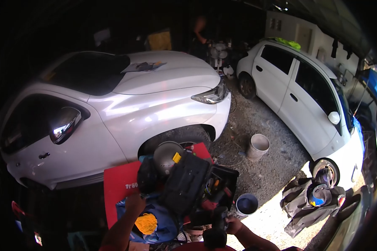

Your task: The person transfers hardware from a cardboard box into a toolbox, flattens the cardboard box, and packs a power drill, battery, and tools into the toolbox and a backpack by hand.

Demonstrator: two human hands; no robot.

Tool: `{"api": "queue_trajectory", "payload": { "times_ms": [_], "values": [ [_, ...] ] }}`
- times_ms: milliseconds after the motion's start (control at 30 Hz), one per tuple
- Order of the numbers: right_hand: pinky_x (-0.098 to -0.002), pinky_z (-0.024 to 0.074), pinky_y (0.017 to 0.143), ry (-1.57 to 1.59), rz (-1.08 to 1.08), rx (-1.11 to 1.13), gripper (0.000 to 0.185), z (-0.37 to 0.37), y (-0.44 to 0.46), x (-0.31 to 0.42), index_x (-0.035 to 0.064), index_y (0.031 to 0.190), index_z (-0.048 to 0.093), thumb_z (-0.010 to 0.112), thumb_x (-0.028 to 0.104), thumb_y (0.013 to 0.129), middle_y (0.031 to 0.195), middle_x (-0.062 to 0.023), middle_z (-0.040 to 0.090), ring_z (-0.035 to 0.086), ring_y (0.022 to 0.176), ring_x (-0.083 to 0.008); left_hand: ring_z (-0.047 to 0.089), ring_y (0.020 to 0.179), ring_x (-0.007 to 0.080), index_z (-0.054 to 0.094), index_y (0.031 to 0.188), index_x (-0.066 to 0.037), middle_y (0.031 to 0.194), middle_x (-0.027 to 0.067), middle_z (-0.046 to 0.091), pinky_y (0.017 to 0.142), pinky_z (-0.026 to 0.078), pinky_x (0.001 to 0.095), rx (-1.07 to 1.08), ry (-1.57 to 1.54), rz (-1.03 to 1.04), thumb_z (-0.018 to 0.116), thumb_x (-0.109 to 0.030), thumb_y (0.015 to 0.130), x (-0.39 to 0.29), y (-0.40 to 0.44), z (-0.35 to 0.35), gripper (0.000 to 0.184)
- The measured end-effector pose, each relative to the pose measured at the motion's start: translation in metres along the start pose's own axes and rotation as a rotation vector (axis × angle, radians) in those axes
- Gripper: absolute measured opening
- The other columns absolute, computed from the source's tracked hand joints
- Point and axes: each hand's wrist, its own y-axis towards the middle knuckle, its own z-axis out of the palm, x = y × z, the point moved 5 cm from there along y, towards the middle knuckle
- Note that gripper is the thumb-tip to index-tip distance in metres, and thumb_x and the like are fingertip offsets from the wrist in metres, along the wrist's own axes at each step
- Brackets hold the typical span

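My left hand (135, 204), fingers curled closed, is at the upper edge of a blue bag (165, 219); what it grips is hidden. A yellow-orange cloth (146, 224) lies on the bag. My right hand (233, 225) is closed round the side of a dark, bulky tool (219, 219), whose exact kind is lost in shadow. Between and beyond my hands stands a black plastic case (186, 183), tilted, with a yellow piece at its top corner. To its right, an open black tray (232, 178) holds several hand tools.
A white SUV (167, 90) stands ahead, behind a red board (117, 180) and a round grey metal object (166, 157). A white hatchback (305, 100) is parked on the right. Buckets (259, 144) stand on the gravelly floor. Another person (199, 35) is at the back.
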Motion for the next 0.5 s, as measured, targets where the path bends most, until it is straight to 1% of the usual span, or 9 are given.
{"api": "queue_trajectory", "payload": {
  "times_ms": [133, 200, 233, 267, 333, 367, 400, 467, 500],
  "values": [
    [-0.0463, 0.0537, 0.104, -0.064, -0.049, -0.035, 0.058, 0.025, 0.003, 0.025, 0.0014, 0.136, 0.058, 0.075, 0.022, 0.084, 0.121, -0.0147, 0.072, 0.071, 0.111, -0.0311, 0.072, 0.105, 0.0403, 0.069, 0.105, -0.001, 0.108, 0.0254, 0.073, 0.090, 0.057, 0.0499, 0.067, 0.059, -0.024, 0.062, -0.023, 0.093, 0.012, 0.014, 0.027, 0.026],
    [-0.0457, 0.0595, 0.094, -0.238, -0.151, -0.155, 0.058, 0.027, 0.010, 0.046, 0.0033, 0.137, 0.056, 0.074, 0.019, 0.084, 0.118, -0.0131, 0.071, 0.072, 0.109, -0.0307, 0.071, 0.106, 0.0404, 0.070, 0.106, -0.001, 0.110, 0.0249, 0.073, 0.091, 0.057, 0.0498, 0.054, 0.062, 0.024, 0.062, -0.022, 0.093, 0.016, 0.020, 0.038, 0.026],
    [-0.0445, 0.0629, 0.083, -0.317, -0.241, -0.173, 0.056, 0.046, 0.012, 0.060, 0.0053, 0.136, 0.056, 0.074, 0.018, 0.084, 0.116, -0.0126, 0.071, 0.072, 0.105, -0.0296, 0.071, 0.108, 0.0404, 0.070, 0.108, -0.001, 0.111, 0.0243, 0.073, 0.091, 0.057, 0.0497, 0.042, 0.064, 0.070, 0.062, -0.022, 0.093, 0.016, 0.022, 0.042, 0.027],
    [-0.0445, 0.0629, 0.083, -0.318, -0.241, -0.174, 0.056, 0.042, 0.016, 0.065, 0.0053, 0.136, 0.056, 0.074, 0.018, 0.084, 0.116, -0.0126, 0.071, 0.072, 0.105, -0.0296, 0.071, 0.108, 0.0404, 0.070, 0.108, -0.001, 0.111, 0.0243, 0.073, 0.091, 0.057, 0.0497, 0.042, 0.063, 0.071, 0.062, -0.022, 0.093, 0.018, 0.025, 0.046, 0.027],
    [-0.0432, 0.0635, 0.079, -0.346, -0.215, -0.345, 0.054, 0.024, 0.026, 0.078, 0.0069, 0.134, 0.057, 0.074, 0.019, 0.084, 0.114, -0.0112, 0.070, 0.072, 0.100, -0.0271, 0.071, 0.107, 0.0394, 0.070, 0.110, -0.002, 0.112, 0.0235, 0.072, 0.090, 0.057, 0.0494, 0.051, 0.115, 0.095, 0.062, -0.021, 0.093, 0.017, 0.026, 0.047, 0.028],
    [-0.0425, 0.0630, 0.077, -0.365, -0.274, -0.359, 0.050, 0.030, 0.031, 0.085, 0.0068, 0.131, 0.057, 0.074, 0.019, 0.085, 0.109, -0.0094, 0.070, 0.072, 0.095, -0.0259, 0.071, 0.107, 0.0394, 0.070, 0.110, -0.002, 0.112, 0.0235, 0.072, 0.090, 0.057, 0.0494, 0.050, 0.114, 0.096, 0.062, -0.021, 0.093, 0.014, 0.026, 0.044, 0.028],
    [-0.0425, 0.0630, 0.077, -0.366, -0.276, -0.358, 0.050, 0.022, 0.036, 0.088, 0.0068, 0.131, 0.057, 0.074, 0.019, 0.085, 0.109, -0.0094, 0.070, 0.072, 0.095, -0.0259, 0.071, 0.106, 0.0392, 0.071, 0.111, -0.001, 0.112, 0.0233, 0.072, 0.091, 0.057, 0.0495, 0.061, 0.125, 0.089, 0.061, -0.021, 0.093, 0.012, 0.024, 0.041, 0.028],
    [-0.0478, 0.0587, 0.086, -0.244, -0.234, -0.371, 0.054, 0.006, 0.050, 0.096, 0.0121, 0.136, 0.055, 0.073, 0.017, 0.085, 0.120, -0.0082, 0.063, 0.066, 0.109, -0.0288, 0.071, 0.106, 0.0390, 0.071, 0.111, -0.001, 0.112, 0.0231, 0.072, 0.091, 0.057, 0.0496, 0.070, 0.136, 0.081, 0.061, -0.022, 0.093, 0.010, 0.025, 0.040, 0.029],
    [-0.0478, 0.0587, 0.086, -0.244, -0.235, -0.371, 0.054, 0.005, 0.053, 0.097, 0.0121, 0.136, 0.055, 0.073, 0.017, 0.085, 0.120, -0.0082, 0.063, 0.066, 0.109, -0.0288, 0.071, 0.106, 0.0385, 0.071, 0.110, -0.002, 0.111, 0.0228, 0.073, 0.091, 0.057, 0.0492, 0.029, 0.153, 0.090, 0.061, -0.022, 0.093, 0.010, 0.025, 0.041, 0.028]
  ]
}}
